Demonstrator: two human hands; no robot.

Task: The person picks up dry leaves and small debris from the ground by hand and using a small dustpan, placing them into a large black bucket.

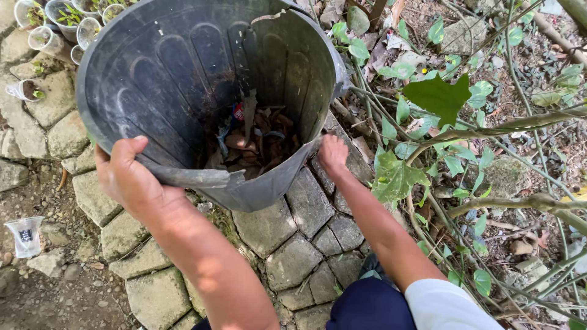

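A large black plastic bin (153,73) is tilted toward me over the stone paving, its rim cracked and bent. Dry brown leaves and bits of litter (257,143) lie at its bottom. My left hand (125,174) grips the near rim on the left side, thumb over the edge. My right hand (333,153) presses against the bin's outer wall at the right, fingers partly hidden behind it.
Grey paving stones (287,238) run under the bin. Several clear cups with seedlings (67,21) stand at the top left, another cup (25,235) lies on the dirt at left. Leafy branches (440,104) and dry leaves crowd the right side.
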